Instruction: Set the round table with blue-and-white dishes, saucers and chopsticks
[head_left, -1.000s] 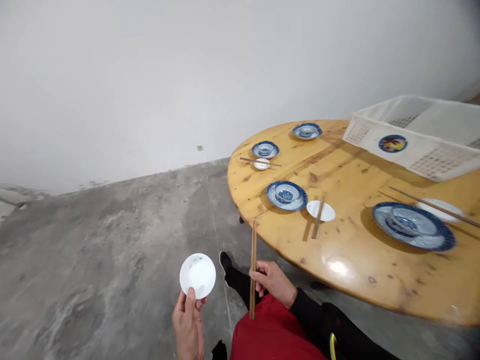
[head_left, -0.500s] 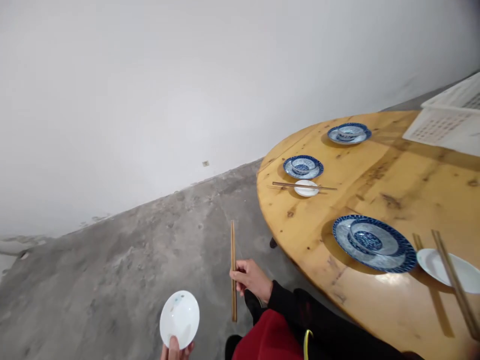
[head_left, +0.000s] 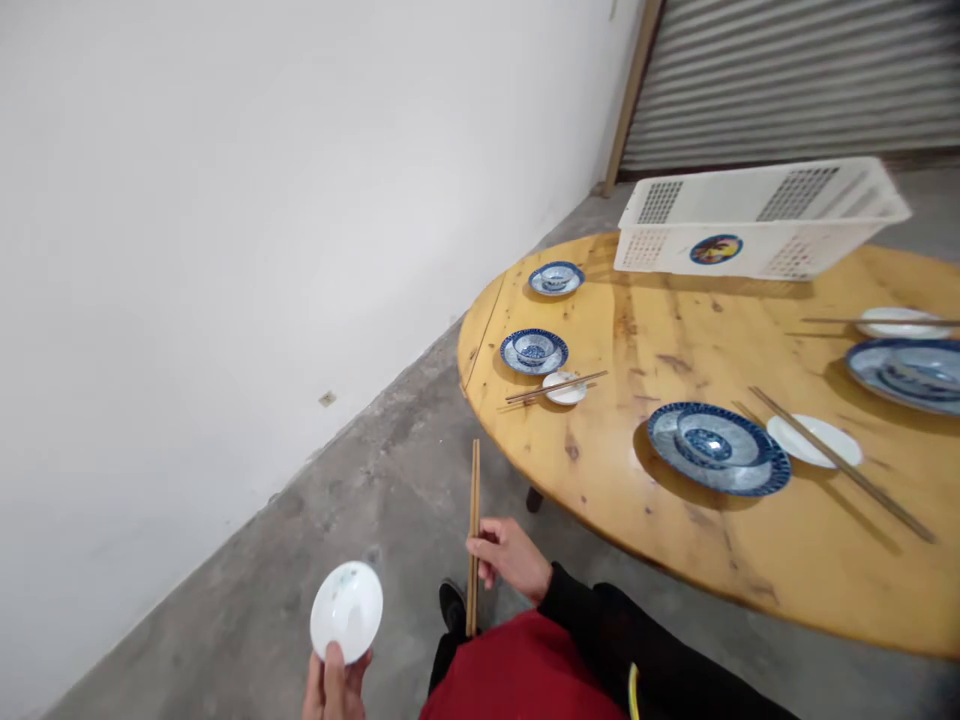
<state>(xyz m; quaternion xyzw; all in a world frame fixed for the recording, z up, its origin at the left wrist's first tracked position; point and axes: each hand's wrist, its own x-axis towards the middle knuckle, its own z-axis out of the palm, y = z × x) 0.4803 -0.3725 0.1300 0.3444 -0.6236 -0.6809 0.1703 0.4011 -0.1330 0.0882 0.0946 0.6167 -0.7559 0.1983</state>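
Left hand [head_left: 335, 690] pinches a round white dish [head_left: 347, 603]; right hand [head_left: 516, 560], closed, grips brown wooden chopsticks [head_left: 474, 500]. White perforated plastic basket [head_left: 660, 252] (its floor hidden) bears an oval blue-bordered label [head_left: 716, 249].

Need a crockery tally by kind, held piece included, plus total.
Blue-and-white plates: 4
Blue-and-white bowls, one on each plate: 4
White saucers, 3 on the table and 1 in the left hand: 4
Total: 12
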